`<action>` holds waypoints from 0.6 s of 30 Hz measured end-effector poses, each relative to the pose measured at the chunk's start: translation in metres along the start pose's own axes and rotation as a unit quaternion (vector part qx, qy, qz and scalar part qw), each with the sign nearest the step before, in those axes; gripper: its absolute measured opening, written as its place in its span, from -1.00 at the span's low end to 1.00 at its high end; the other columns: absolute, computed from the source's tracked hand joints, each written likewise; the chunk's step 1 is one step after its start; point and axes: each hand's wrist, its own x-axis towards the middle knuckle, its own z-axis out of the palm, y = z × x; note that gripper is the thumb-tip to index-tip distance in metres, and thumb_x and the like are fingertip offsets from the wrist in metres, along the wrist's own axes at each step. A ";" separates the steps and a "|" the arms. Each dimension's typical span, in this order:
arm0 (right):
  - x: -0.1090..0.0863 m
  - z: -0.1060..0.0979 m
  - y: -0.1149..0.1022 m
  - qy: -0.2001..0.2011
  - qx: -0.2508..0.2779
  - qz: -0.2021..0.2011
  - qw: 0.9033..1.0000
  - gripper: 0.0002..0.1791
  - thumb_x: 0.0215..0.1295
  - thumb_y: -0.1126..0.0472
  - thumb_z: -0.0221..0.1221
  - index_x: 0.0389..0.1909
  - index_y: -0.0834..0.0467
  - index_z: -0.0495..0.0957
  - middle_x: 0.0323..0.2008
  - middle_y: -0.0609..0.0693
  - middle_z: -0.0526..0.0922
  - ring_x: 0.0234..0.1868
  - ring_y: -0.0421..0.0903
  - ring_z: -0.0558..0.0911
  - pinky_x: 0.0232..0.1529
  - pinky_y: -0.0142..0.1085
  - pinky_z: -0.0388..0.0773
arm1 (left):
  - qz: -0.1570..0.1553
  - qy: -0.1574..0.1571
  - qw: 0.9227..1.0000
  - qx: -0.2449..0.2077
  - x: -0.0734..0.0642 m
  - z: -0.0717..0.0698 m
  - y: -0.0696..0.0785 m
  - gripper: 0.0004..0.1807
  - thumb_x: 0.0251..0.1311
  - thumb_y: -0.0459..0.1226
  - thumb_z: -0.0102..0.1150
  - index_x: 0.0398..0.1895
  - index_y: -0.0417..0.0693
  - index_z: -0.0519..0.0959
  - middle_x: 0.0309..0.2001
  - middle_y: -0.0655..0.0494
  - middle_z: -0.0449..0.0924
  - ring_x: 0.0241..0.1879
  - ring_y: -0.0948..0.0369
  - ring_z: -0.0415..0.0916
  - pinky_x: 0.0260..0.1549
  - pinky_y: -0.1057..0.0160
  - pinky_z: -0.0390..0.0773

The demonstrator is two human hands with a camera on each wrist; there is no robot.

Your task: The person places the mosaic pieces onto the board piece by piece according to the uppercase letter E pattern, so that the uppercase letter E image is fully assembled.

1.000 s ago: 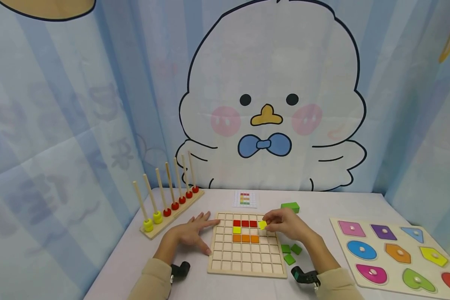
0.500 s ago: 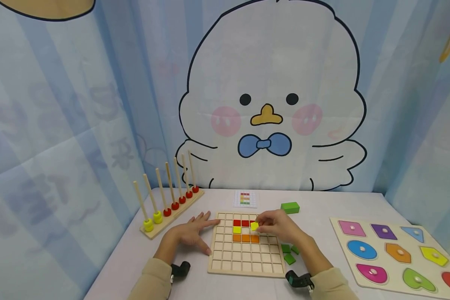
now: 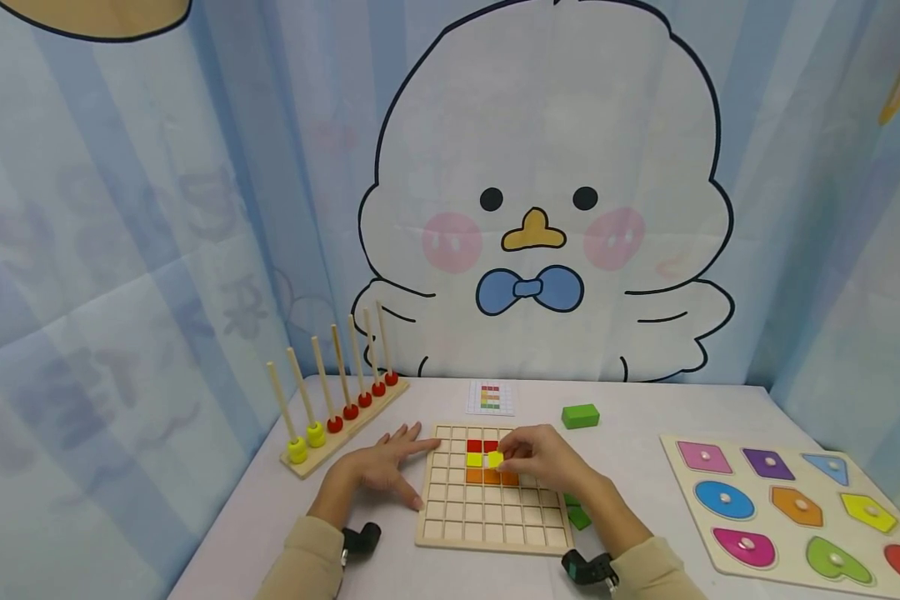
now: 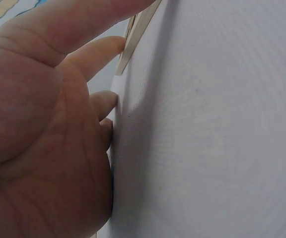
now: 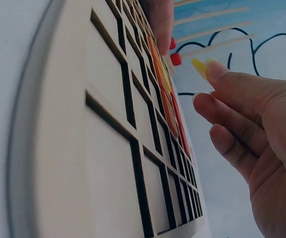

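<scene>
A wooden grid board [image 3: 492, 510] lies flat on the table. My right hand [image 3: 549, 458] pinches a yellow square tile [image 3: 495, 460] between thumb and fingertips; in the right wrist view the tile [image 5: 199, 68] is held above the board's surface. Below it, red tiles [image 3: 474, 446] fill part of one row, a yellow tile [image 3: 474, 460] sits in the row nearer me, and orange tiles [image 3: 483, 477] lie in the row after that. My left hand [image 3: 375, 465] rests at the board's left edge, thumb and index finger extended and touching it. The right hand hides some cells.
Green tiles [image 3: 579, 518] lie right of the board, partly behind the right forearm. A green block [image 3: 581, 416] and a pattern card [image 3: 490, 398] are beyond it. A bead abacus [image 3: 345, 432] stands left; a knob shape puzzle [image 3: 765, 533] lies right.
My right hand has moved left and slightly toward me with the yellow tile, from the board's right side to over the orange row's far side. The left hand has stayed put.
</scene>
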 end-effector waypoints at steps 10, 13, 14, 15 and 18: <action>0.003 0.008 -0.007 -0.019 -0.025 -0.025 0.999 -0.78 0.24 0.14 0.47 -0.13 0.07 0.74 -0.37 -0.20 0.67 -0.42 -0.29 0.53 -0.38 -0.43 0.57 | -0.004 -0.002 1.000 0.000 -0.001 0.000 0.002 0.14 -0.12 0.04 0.66 0.60 0.42 0.25 0.73 -0.04 -0.27 0.70 -0.09 -0.46 0.63 -0.21 -0.40; 0.003 0.011 -0.008 -0.031 -0.028 -0.031 0.999 -0.79 0.24 0.13 0.47 -0.15 0.08 0.74 -0.35 -0.21 0.68 -0.41 -0.30 0.54 -0.35 -0.42 0.59 | -0.002 -0.002 1.000 -0.001 -0.001 0.000 0.001 0.14 -0.12 0.04 0.66 0.60 0.42 0.25 0.72 -0.05 -0.27 0.70 -0.09 -0.46 0.63 -0.22 -0.40; 0.003 0.012 -0.009 -0.035 -0.029 -0.031 0.998 -0.79 0.23 0.13 0.47 -0.16 0.09 0.73 -0.35 -0.21 0.68 -0.40 -0.30 0.55 -0.33 -0.42 0.60 | -0.001 -0.001 1.000 -0.001 -0.001 0.000 0.001 0.14 -0.12 0.04 0.66 0.60 0.42 0.25 0.72 -0.05 -0.27 0.70 -0.09 -0.46 0.63 -0.22 -0.40; 0.003 0.013 -0.010 -0.040 -0.027 -0.028 0.998 -0.79 0.23 0.13 0.47 -0.16 0.09 0.73 -0.35 -0.21 0.68 -0.40 -0.29 0.55 -0.33 -0.42 0.59 | -0.001 -0.001 1.000 -0.001 -0.001 0.000 0.001 0.14 -0.12 0.04 0.66 0.60 0.42 0.25 0.72 -0.05 -0.27 0.70 -0.09 -0.46 0.63 -0.22 -0.41; 0.002 0.015 -0.013 -0.051 -0.026 -0.015 0.998 -0.81 0.24 0.15 0.47 -0.17 0.08 0.74 -0.39 -0.22 0.66 -0.40 -0.29 0.55 -0.34 -0.42 0.58 | 0.000 -0.002 1.000 -0.002 -0.001 0.000 0.001 0.13 -0.11 0.03 0.65 0.60 0.42 0.25 0.72 -0.05 -0.27 0.70 -0.09 -0.47 0.62 -0.22 -0.41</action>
